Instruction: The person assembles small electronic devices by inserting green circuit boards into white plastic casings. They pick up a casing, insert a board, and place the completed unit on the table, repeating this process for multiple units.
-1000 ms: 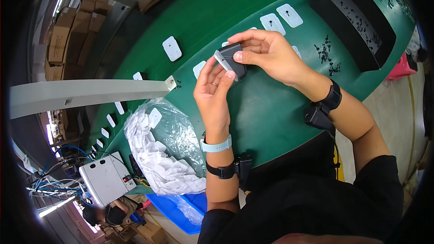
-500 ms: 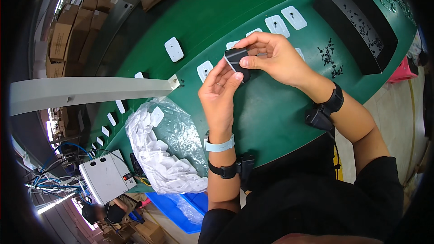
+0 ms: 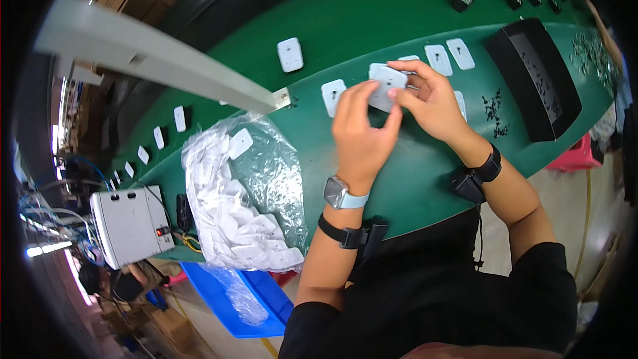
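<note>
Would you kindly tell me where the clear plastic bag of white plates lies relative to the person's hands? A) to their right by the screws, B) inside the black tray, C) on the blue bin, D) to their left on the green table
D: the clear plastic bag of white plates lies on the green table, left of the left hand and right hand, which hold a white rectangular plate.

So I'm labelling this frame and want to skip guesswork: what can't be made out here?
- Head view: the underside of the white plate, hidden by the left hand and right hand.
- The small dark parts on the table: too small to tell.
- The black tray contents: tiny specks.
- The bag contents: blurred by plastic.
</note>
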Motion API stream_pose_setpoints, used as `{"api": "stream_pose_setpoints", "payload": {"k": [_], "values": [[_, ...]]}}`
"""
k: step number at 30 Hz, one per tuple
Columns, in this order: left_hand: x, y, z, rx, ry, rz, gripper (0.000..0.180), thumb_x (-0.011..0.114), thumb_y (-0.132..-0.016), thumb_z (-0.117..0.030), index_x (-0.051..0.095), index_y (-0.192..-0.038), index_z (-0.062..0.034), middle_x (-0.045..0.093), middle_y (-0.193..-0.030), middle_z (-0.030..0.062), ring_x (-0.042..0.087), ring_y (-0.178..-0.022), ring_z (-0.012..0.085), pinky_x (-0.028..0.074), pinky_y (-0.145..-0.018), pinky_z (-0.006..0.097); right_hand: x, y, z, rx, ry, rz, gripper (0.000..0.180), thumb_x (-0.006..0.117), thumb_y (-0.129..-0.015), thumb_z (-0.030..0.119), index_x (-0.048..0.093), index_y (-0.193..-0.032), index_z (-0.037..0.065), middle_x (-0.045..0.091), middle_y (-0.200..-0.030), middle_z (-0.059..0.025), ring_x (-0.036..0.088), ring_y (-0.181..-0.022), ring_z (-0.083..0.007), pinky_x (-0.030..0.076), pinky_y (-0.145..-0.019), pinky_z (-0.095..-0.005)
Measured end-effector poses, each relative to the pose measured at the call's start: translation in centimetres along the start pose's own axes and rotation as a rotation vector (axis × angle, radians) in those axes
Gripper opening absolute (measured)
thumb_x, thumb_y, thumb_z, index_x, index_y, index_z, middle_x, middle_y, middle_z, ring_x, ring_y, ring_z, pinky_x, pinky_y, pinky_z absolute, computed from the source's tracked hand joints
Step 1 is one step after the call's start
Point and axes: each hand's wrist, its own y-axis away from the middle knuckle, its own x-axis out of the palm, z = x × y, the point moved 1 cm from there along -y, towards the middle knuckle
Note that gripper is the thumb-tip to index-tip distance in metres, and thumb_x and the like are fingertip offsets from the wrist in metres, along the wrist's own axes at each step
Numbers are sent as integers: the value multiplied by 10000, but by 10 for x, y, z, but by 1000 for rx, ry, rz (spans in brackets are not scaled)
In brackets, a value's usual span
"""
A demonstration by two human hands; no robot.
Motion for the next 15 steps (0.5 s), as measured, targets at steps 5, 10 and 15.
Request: {"api": "stream_pose_setpoints", "payload": {"k": [5, 10, 15], "values": [[-1, 2, 1, -169, 201, 6, 329, 742, -826, -65, 618, -1124, -4, 659, -986, 135, 635, -842, 246, 525, -730, 347, -1, -18, -3, -5, 185, -57, 393, 610, -878, -37, 610, -1270, -5, 650, -1143, -96, 620, -1069, -155, 532, -914, -320], [-9, -1, 5, -225, 258, -131, 250, 705, -848, -54, 619, -1076, 1, 657, -984, 128, 628, -852, 241, 513, -739, 345, -12, -108, 5, 21, 446, 131, 384, 624, -892, -8, 587, -1273, -20, 663, -1131, -81, 622, -1057, -154, 493, -935, -297], [-5, 0, 8, -169, 262, -124, 175, 668, -865, -49, 621, -1027, -5, 656, -962, 125, 637, -853, 262, 503, -725, 336, -46, -175, -31, 20, 684, 174, 383, 684, -892, 59, 583, -1251, -31, 682, -1127, -110, 652, -1020, -178, 513, -910, -315]]}}
